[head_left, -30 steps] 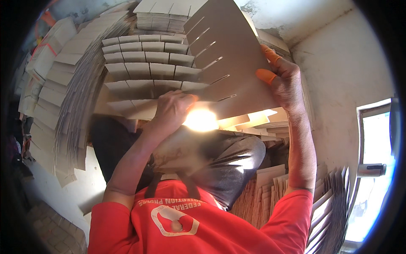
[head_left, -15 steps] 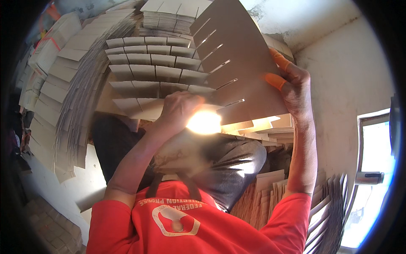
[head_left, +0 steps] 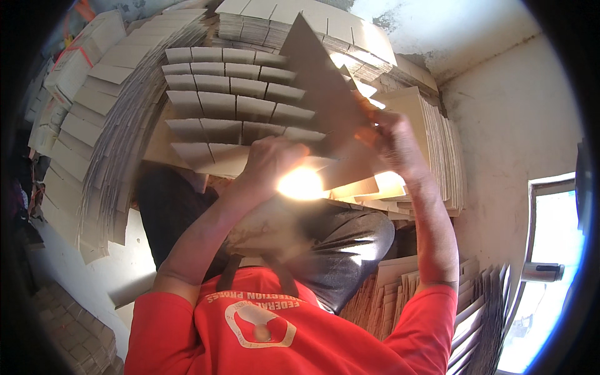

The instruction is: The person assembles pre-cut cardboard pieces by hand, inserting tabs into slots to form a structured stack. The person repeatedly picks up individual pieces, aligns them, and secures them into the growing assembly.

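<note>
In front of me stands a cardboard divider grid (head_left: 217, 102), made of several upright strips crossed by others. My right hand (head_left: 398, 140), with orange covers on its fingertips, is closed on the right edge of a brown cardboard sheet (head_left: 322, 90). That sheet is tilted over the right end of the grid, seen nearly edge-on. My left hand (head_left: 270, 164) is curled at the grid's near right corner. Its fingertips are hidden by the hand itself and by bright glare, so what they grip cannot be made out.
Stacked slotted cardboard (head_left: 275, 31) lies behind the grid, and a long fanned stack (head_left: 112, 125) runs along the left. More upright sheets (head_left: 440, 150) stand at the right against the wall (head_left: 500, 125). My crossed legs (head_left: 344, 234) are just below the grid.
My right hand has moved left and slightly down, turning the cardboard sheet so that its slots no longer show. The left hand has barely moved.
</note>
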`<state>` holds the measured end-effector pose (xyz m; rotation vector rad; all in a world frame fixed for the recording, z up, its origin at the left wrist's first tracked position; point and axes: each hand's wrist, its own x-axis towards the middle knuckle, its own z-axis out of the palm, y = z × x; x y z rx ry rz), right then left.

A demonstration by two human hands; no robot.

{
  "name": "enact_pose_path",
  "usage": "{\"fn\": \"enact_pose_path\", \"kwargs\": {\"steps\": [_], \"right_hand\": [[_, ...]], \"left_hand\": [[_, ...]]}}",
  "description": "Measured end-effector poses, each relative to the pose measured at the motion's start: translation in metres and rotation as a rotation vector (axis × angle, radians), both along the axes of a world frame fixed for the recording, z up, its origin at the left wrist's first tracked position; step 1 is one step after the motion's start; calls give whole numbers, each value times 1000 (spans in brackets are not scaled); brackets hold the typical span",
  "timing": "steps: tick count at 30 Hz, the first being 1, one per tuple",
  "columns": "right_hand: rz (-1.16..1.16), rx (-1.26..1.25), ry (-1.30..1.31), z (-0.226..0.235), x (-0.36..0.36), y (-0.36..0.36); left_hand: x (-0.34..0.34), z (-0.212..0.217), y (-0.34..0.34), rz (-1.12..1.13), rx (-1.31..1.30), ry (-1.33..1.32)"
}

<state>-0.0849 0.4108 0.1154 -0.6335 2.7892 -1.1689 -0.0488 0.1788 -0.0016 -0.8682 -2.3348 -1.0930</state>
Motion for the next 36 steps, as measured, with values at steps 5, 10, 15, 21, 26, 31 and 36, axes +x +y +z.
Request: {"fn": "enact_pose_path", "kwargs": {"steps": [5,10,15,21,26,31,36], "right_hand": [[267,355,-136,-38,-7,2],[144,745,-204,-13,3,-45],[-332,350,130,-47,-14,42],[-876,901,248,-83,8,208],[-844,925,142,-117,12,250],[-992,611,155,-107,10,265],[-1207,359,477,-80,33,235]], "left_hand": [[-3,1,4,24,-28,-22],[-4,7,1,3,-78,-9],[8,21,-2,45,-82,68],[17,18,-21,181,-66,127],[20,20,-31,253,-104,92],[21,18,-38,268,-125,90],[23,18,-42,306,-117,103]]}}
